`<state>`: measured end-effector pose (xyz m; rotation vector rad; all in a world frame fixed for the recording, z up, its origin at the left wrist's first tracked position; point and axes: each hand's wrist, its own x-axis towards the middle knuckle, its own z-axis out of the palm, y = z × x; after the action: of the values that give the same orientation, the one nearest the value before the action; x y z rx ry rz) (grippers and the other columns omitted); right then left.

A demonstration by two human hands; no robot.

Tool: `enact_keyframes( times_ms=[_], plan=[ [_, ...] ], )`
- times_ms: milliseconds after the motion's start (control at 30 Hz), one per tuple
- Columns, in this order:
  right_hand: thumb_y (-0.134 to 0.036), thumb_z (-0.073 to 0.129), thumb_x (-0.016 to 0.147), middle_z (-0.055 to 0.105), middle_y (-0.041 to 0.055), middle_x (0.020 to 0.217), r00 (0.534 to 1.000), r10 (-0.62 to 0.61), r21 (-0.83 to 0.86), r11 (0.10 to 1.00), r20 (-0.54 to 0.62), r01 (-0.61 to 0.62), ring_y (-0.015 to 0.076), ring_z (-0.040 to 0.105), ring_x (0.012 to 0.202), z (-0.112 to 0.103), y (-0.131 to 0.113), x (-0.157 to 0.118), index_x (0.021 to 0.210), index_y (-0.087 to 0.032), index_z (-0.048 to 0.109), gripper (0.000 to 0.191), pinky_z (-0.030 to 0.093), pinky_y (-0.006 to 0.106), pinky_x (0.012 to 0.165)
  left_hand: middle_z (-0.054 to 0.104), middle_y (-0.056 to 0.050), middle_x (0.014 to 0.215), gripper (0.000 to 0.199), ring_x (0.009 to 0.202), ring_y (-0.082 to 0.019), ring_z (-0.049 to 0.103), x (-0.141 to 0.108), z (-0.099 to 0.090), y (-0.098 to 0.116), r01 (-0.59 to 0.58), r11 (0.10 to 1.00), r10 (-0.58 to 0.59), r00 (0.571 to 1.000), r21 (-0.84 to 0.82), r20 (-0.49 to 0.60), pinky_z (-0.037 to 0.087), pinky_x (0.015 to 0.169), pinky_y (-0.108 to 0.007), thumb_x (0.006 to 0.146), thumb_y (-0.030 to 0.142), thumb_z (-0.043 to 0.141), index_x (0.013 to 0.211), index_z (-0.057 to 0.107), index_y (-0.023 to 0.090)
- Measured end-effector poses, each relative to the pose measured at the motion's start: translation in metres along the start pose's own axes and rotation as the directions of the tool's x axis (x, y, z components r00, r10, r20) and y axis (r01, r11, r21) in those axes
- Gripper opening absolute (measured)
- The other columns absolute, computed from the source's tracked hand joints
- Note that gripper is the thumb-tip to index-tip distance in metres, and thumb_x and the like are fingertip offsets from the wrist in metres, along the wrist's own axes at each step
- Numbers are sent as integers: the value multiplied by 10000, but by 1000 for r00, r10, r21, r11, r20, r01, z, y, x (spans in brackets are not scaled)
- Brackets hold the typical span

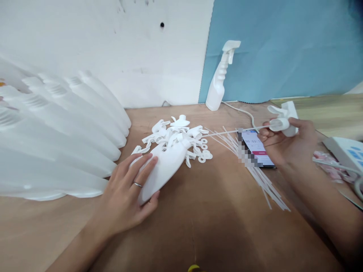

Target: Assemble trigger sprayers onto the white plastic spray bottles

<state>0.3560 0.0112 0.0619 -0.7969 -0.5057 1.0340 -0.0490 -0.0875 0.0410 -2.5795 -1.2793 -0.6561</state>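
My left hand (132, 189), a ring on one finger, is closed around a white plastic bottle (166, 170) tilted with its neck toward the upper right. Between the fingers of my right hand (295, 143) is a white trigger sprayer head (286, 119). A thin dip tube (227, 132) runs from that head leftward, its far end close to the bottle's neck; whether it enters the mouth I cannot tell. Behind the bottle lies a pile of loose white trigger sprayer heads (170, 132), with several small white rings (205, 155) at its right side.
White bottles (70, 136) stand in a cluster at the left. Loose dip tubes (263, 181) lie partly by a phone (258, 147) showing a timer. An assembled spray bottle (217, 83) stands against the wall. At right are a white-and-blue box (347, 153) and a cable (245, 110).
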Motion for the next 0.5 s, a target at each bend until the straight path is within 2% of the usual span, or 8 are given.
enact_keyframes(
  times_ms=[67, 200, 267, 400, 500],
  plan=[
    [-165, 342, 919, 634, 75, 575, 1000, -6, 25, 1000, 10, 6, 118, 624, 601, -2, 0, 2, 652, -103, 652, 415, 352, 315, 502, 495, -155, 1456, 769, 1343, -386, 428, 0, 0, -1, 4, 1000, -4, 1000, 0, 2, 400, 1099, -572, 815, 275, 660, 1512, 349, 177],
    [-217, 512, 741, 613, 58, 611, 995, -76, 62, 996, 71, 71, 133, 594, 579, -4, 3, 3, 691, -126, 627, 155, 416, 236, 457, 490, -148, 1462, 758, 1357, -378, 420, -2, -1, -1, 11, 1000, -11, 1000, -1, 12, 401, 1106, -564, 822, 273, 657, 1511, 352, 183],
    [-217, 535, 699, 613, 58, 625, 992, -86, 47, 995, 87, 82, 140, 577, 558, -4, 7, 0, 706, -134, 623, 121, 430, 237, 439, 484, -145, 1469, 762, 1366, -376, 414, -3, -2, -1, 13, 1000, -13, 1000, 1, 14, 399, 1110, -563, 824, 278, 657, 1514, 348, 186],
    [-223, 542, 742, 623, 61, 636, 991, -40, -15, 999, 128, 43, 145, 572, 542, -3, 17, -6, 744, -133, 643, 135, 427, 254, 452, 480, -147, 1476, 778, 1385, -381, 397, -3, -1, -1, -12, 1000, 12, 1000, -1, 21, 393, 1115, -569, 825, 280, 656, 1526, 332, 192],
    [-288, 608, 772, 661, 72, 694, 977, 73, -102, 993, 201, -54, 146, 593, 559, 1, 27, -18, 801, -132, 659, 168, 455, 268, 504, 492, -148, 1465, 771, 1386, -377, 398, -2, -1, 0, -53, 998, 54, 998, -17, 24, 386, 1121, -566, 825, 270, 656, 1522, 338, 188]
  ],
)
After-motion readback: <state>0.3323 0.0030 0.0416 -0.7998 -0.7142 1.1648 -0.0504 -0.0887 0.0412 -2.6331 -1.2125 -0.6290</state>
